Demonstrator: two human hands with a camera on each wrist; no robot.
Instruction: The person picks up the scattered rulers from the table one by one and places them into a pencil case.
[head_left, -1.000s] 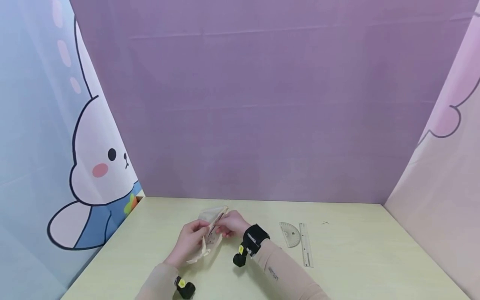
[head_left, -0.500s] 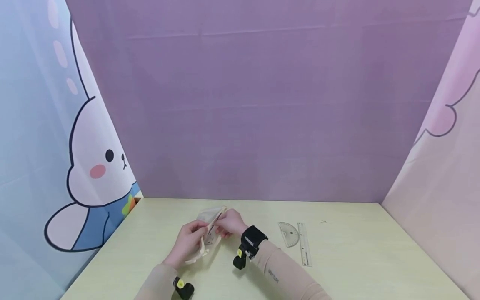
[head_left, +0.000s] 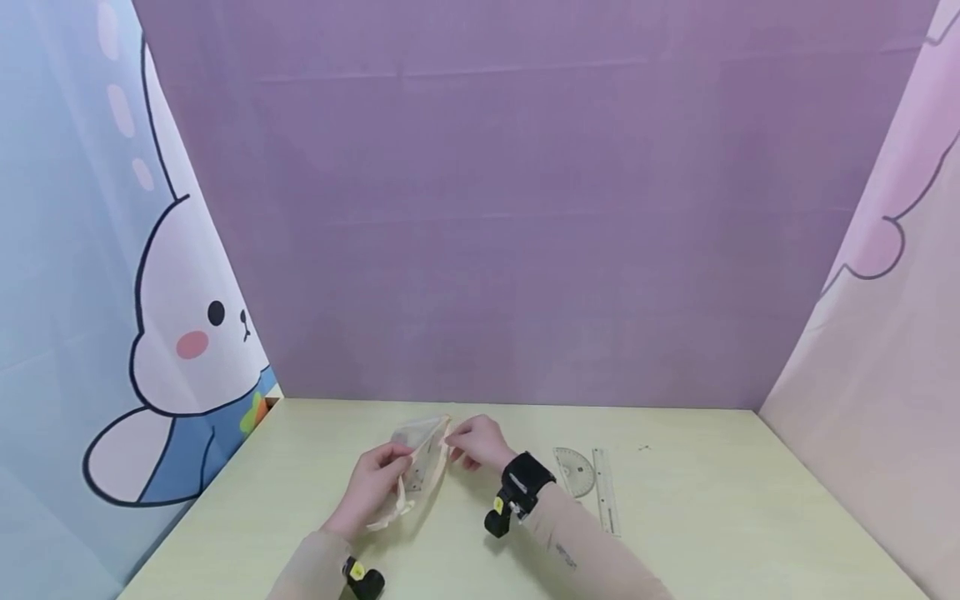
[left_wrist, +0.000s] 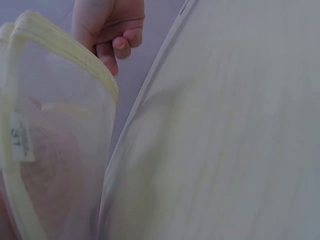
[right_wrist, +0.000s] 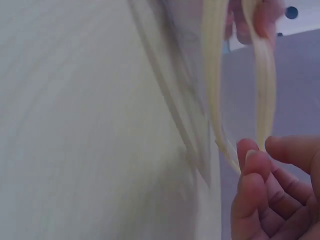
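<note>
A translucent zip pouch point(head_left: 411, 432) with cream trim stands tilted above the table, its mouth parted. Through it shows a small pale piece with dark marks point(head_left: 414, 482), too unclear to identify. My left hand point(head_left: 371, 483) grips the pouch's near left side, thumb over the rim. At the far right of the mouth, my right hand point(head_left: 483, 442) pinches the edge between thumb and fingertips. In the right wrist view the cream trim point(right_wrist: 213, 75) loops down to the right fingers. A white label point(left_wrist: 21, 137) reading 31 sits on the pouch's side in the left wrist view.
Right of my hands a clear protractor point(head_left: 575, 473) lies on the pale table point(head_left: 712, 500). Beside it is a clear ruler point(head_left: 607, 493), close to the right forearm. Tiny dark marks point(head_left: 643, 448) show farther right. A purple cloth wall point(head_left: 525, 250) rises behind.
My right hand has drawn back to the right from over the pouch's mouth to its far edge, and the mouth is parted wider. The left hand keeps its grip.
</note>
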